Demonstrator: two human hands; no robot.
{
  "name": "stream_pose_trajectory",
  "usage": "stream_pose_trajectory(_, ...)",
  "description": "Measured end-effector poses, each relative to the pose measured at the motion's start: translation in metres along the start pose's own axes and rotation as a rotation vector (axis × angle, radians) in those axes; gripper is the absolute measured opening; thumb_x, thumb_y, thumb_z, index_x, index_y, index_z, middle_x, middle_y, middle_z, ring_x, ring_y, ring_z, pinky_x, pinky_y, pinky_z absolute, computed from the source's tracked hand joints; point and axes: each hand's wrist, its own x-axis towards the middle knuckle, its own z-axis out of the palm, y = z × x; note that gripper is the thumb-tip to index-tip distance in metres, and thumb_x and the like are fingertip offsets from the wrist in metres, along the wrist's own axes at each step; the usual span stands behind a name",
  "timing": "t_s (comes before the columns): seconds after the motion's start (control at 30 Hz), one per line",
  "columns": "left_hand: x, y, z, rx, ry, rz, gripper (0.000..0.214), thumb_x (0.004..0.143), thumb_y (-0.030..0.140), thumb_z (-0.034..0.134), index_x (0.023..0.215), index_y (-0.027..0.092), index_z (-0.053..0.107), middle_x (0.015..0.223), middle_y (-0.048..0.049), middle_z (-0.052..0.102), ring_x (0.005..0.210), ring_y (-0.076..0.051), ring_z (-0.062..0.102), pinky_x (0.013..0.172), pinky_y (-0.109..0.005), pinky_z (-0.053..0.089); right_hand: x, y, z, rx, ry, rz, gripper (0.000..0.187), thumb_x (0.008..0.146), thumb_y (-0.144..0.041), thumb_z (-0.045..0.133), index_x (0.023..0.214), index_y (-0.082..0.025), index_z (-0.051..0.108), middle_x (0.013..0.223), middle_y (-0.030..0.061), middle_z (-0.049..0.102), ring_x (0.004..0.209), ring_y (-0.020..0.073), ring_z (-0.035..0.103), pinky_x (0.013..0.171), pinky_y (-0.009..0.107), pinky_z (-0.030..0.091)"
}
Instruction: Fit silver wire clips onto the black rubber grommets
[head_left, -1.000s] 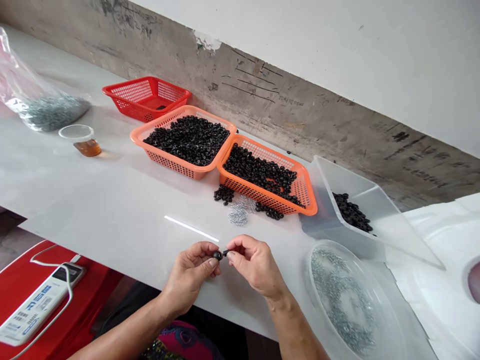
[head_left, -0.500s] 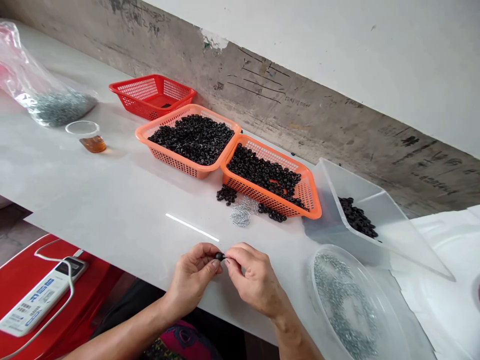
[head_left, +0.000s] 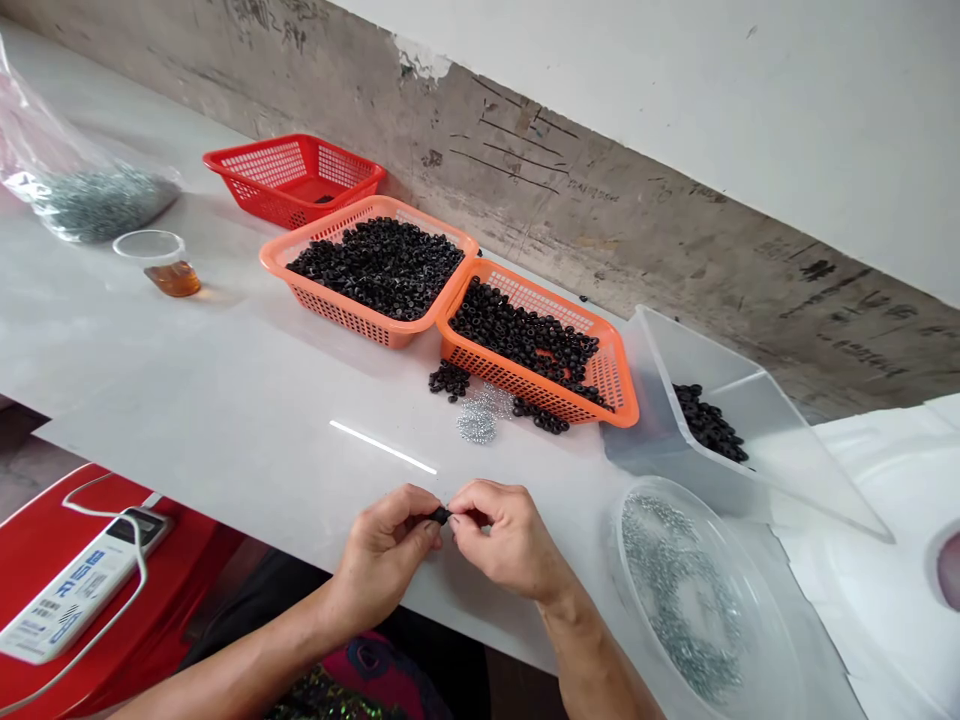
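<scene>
Between the thumb and forefinger of my left hand (head_left: 384, 548) is a small black rubber-looking part (head_left: 442, 515). My right hand (head_left: 510, 545) is closed in a pinch at the right end of that part; what lies between its fingertips is hidden. Both hands meet over the front edge of the white table (head_left: 285, 500). Beyond them lies a heap of thin silver rings (head_left: 478, 422), perhaps small coil springs. Small black ring-shaped parts (head_left: 449, 381) sit to its left, and more black parts (head_left: 541, 415) to its right, by the basket.
Two orange baskets (head_left: 352, 318) (head_left: 619, 385) hold many black parts. Behind are a red basket (head_left: 247, 195), a cup of brown liquid (head_left: 174, 278) and a bag of silver pieces (head_left: 97, 205). Rightward stand a clear bin (head_left: 795, 440) and a round tub (head_left: 772, 620) of silver rings.
The black part has turned in my fingers and less of it shows. My right fingertips are closer against it. The view has shifted slightly.
</scene>
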Motion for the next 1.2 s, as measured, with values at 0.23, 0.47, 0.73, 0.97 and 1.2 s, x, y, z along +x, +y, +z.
stream_pose_trajectory(0.23,-0.001,0.001,0.000,-0.010,-0.008,-0.116,0.009,0.076,0.014,0.054,0.081,0.015,0.060,0.064,0.0010,0.060,0.059,-0.012,0.058,0.056,-0.023,0.047,0.003,0.007,0.006,0.098,-0.073,0.130,0.010,0.076,-0.014,0.049,0.070,-0.015,0.057,0.057,-0.0014,0.053,0.050,0.0083,0.047,0.047,0.019,0.036)
stream_pose_trajectory(0.47,0.000,0.002,0.000,-0.011,-0.040,-0.174,0.009,0.077,0.016,0.052,0.083,0.016,0.059,0.062,0.0021,0.057,0.060,-0.012,0.056,0.056,-0.023,0.046,0.001,0.001,0.008,0.053,-0.012,0.050,0.012,0.077,-0.013,0.047,0.069,-0.015,0.056,0.064,0.0021,0.057,0.058,0.0110,0.051,0.055,0.023,0.042)
stream_pose_trajectory(0.73,0.000,0.007,-0.004,0.086,-0.115,0.067,0.012,0.082,0.015,0.050,0.085,0.019,0.061,0.085,-0.0027,0.052,0.076,-0.015,0.054,0.067,-0.027,0.048,0.013,0.019,0.000,0.767,-0.295,0.339,0.017,0.069,-0.023,0.068,0.077,-0.012,0.058,0.062,0.0019,0.061,0.055,0.0123,0.058,0.053,0.024,0.048)
stream_pose_trajectory(0.97,-0.001,-0.003,-0.002,0.164,-0.054,0.206,0.022,0.080,0.010,0.051,0.090,0.023,0.066,0.109,-0.0076,0.044,0.106,-0.023,0.046,0.084,-0.036,0.047,0.012,0.024,0.001,0.909,-0.449,0.230,0.038,0.075,-0.032,0.067,0.105,-0.010,0.062,0.093,0.0085,0.064,0.082,0.0175,0.060,0.076,0.030,0.048)
stream_pose_trajectory(1.2,-0.002,-0.015,0.006,0.136,0.049,0.238,0.020,0.077,0.007,0.053,0.070,0.021,0.066,0.110,-0.0055,0.045,0.104,-0.021,0.049,0.071,-0.026,0.051,0.013,0.026,0.005,0.826,-0.467,0.235,0.031,0.078,-0.034,0.064,0.097,-0.010,0.068,0.083,0.0067,0.064,0.074,0.0150,0.060,0.073,0.028,0.048)
